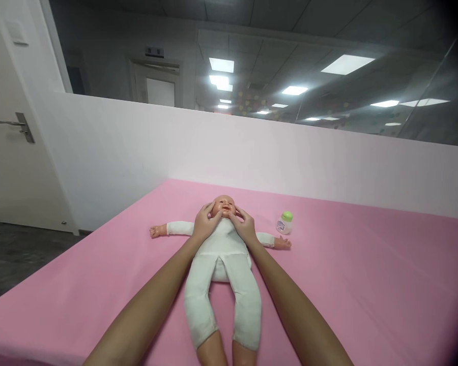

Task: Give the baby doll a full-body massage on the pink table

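Observation:
A baby doll (223, 243) with a white cloth body lies on its back, head away from me and arms stretched out sideways. My left hand (206, 221) cups the left side of its head, with the thumb on the cheek near the mouth. On the other side my right hand (244, 223) holds the head the same way, its thumb by the chin. The fingers of both hands curl around the sides of the head and are partly hidden. Beyond the doll's arm on the right stands a small clear bottle (283, 225) with a green cap.
A pink cover (351, 269) spreads over the table under the doll. A low white wall (290, 157) runs along the back, with dark glass and ceiling lights above it. At the left is a white door (15, 168) with a metal handle, beside a dark floor (7, 254).

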`<state>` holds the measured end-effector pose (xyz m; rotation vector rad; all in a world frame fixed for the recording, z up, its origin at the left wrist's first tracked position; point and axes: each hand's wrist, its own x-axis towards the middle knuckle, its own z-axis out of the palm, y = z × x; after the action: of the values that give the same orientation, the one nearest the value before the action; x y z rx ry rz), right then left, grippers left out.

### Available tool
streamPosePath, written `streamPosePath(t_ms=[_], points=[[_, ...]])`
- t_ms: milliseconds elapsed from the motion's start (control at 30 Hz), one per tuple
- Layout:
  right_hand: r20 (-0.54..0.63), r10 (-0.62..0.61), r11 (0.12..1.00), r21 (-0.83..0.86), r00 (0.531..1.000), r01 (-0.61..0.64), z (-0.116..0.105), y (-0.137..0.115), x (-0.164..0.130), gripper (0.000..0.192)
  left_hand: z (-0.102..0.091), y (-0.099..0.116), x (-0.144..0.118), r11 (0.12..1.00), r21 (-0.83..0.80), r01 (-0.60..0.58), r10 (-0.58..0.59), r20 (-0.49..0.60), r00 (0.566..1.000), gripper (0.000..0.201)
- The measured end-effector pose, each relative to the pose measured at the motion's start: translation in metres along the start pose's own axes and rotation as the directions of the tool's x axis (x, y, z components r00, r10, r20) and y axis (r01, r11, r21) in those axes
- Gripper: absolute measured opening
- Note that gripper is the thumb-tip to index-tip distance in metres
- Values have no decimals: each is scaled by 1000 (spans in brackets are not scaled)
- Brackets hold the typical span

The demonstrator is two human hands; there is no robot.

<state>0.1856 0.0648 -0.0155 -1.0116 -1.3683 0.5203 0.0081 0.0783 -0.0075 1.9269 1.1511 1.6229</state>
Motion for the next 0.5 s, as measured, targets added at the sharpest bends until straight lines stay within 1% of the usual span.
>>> streamPosePath(t_ms=[100,267,367,500], points=[[-1,-5,1000,10,1000,5,0,-1,0,53,1,-1,0,1000,3,-15,15,-9,1000,45],[9,-4,1000,3,1000,4,-1,-4,-1,56,2,-1,1,1000,19,-13,13,-16,1000,50],[5,-6,1000,11,1000,6,-1,-4,-1,52,2,0,1,999,19,-27,27,-19,999,45],[12,0,1000,10,1000,0,-1,-4,-1,56,3,-1,0,1000,20,-13,13,-25,1000,51]])
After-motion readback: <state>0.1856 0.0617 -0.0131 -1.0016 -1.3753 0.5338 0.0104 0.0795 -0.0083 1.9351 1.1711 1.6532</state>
